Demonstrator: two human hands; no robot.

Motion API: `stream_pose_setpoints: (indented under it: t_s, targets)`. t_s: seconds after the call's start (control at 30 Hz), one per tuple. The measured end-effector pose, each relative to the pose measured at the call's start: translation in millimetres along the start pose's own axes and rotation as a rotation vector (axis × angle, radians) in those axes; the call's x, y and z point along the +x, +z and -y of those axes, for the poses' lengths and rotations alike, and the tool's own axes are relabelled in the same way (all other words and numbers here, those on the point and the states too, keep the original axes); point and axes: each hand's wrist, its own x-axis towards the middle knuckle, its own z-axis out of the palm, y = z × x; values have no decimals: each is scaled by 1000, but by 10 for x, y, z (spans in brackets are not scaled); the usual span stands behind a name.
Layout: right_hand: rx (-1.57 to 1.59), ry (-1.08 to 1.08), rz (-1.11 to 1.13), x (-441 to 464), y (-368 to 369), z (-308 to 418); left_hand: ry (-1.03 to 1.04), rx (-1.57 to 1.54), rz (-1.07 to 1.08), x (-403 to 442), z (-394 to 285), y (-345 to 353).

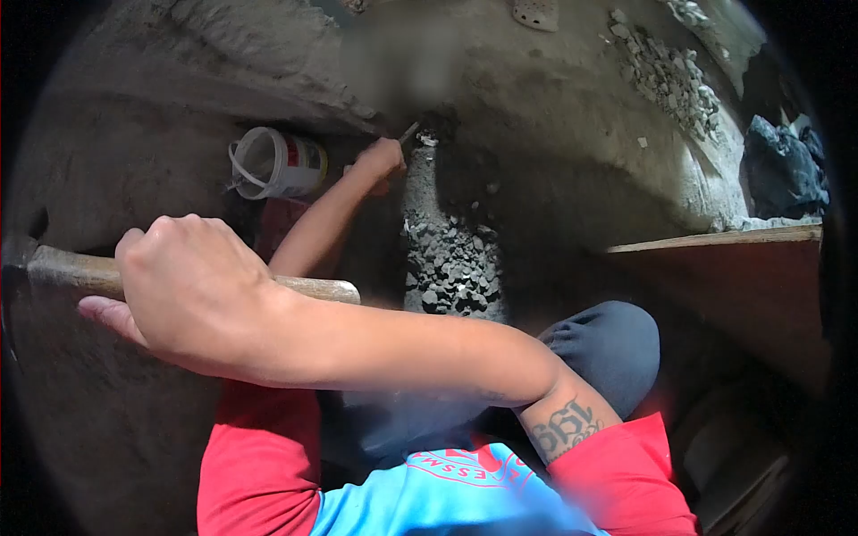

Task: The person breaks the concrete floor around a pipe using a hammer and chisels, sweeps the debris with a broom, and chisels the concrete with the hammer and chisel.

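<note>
My right hand is wrapped round the wooden handle of a hammer, raised close to the camera on the left. The dark hammer head is partly lost at the left edge. Further out, my left hand grips a chisel, whose visible end angles up and to the right by the broken ground. Just right of that hand, a strip of grey rubble runs back towards my knees. My right forearm hides part of the rubble and of my left arm.
A white bucket with a handle stands beside my left forearm. At the right are a wooden board and a crumpled dark plastic bag. More broken pieces lie at upper right, with a clog at the top.
</note>
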Motion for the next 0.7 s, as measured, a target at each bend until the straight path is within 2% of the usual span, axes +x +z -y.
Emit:
stream_pose_setpoints:
  t_s: [0.07, 0.1, 0.17, 0.27, 0.37, 0.4, 0.43, 0.53, 0.63, 0.7]
  targets:
    - [-24, -32, -48, -22, 20, 12, -164, -241, 230, -54, 23, 91]
    - [-24, -39, -47, -10, 12, 15, -167, -240, 222, -73, 94, 61]
    - [-40, -63, -19, -23, 8, 33, 22, 107, 226, -189, 320, 75]
    - [-43, -56, -3, -15, 10, 75, 82, 104, 167, -281, 436, 58]
    - [-126, -110, -79, -4, 24, 68, 52, -230, 240, -316, 473, 37]
    - [-151, -28, -17, 25, -58, 87, 39, -390, 289, -381, 457, 7]
    - [-213, -39, -5, 66, -122, 74, 33, -565, 343, -416, 414, -32]
    - [-338, -60, -115, 157, -378, 18, 52, -1165, 545, -583, 423, 47]
    - [-496, -140, -305, 155, -770, 60, 113, -1525, 672, -640, 442, 180]
    - [-639, 85, -319, 161, -952, 287, 162, -1678, 685, -692, 476, 294]
